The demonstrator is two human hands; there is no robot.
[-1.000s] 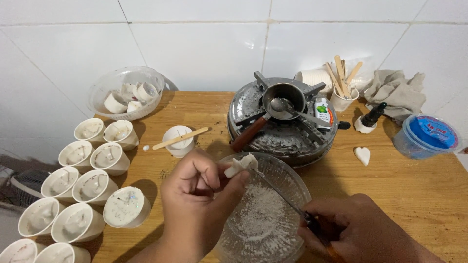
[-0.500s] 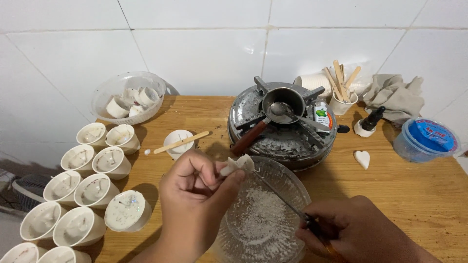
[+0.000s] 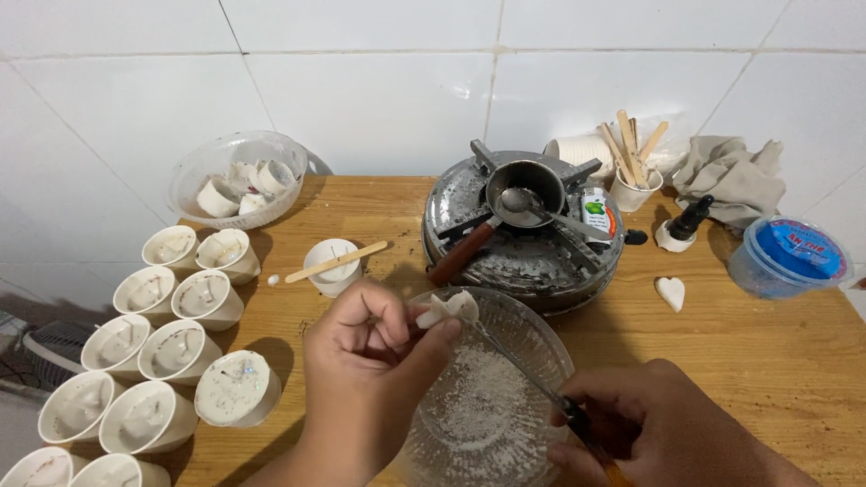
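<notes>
Spanning the lower two-thirds of the frame, the wooden desk [image 3: 749, 361] carries everything. At upper centre sits a round metal burner [image 3: 528, 248] with a small pot [image 3: 523, 180] on it. Below it, at lower centre, stands a clear glass bowl [image 3: 537, 347] dusted with white shavings. White cups [image 3: 158, 347] line the left edge.

The left hand [image 3: 365, 361] has its fingers [image 3: 433, 334] pinched around a small white wax piece [image 3: 446, 309], held just above the bowl's upper left rim. The right hand [image 3: 654, 433], lower right, is clenched on the handle of a thin metal tool [image 3: 519, 365] whose tip reaches the wax piece.

This looks like scraping wax into the bowl. Continuing would call for a steady pinch while the blade draws along the piece, away from the fingertips.
</notes>
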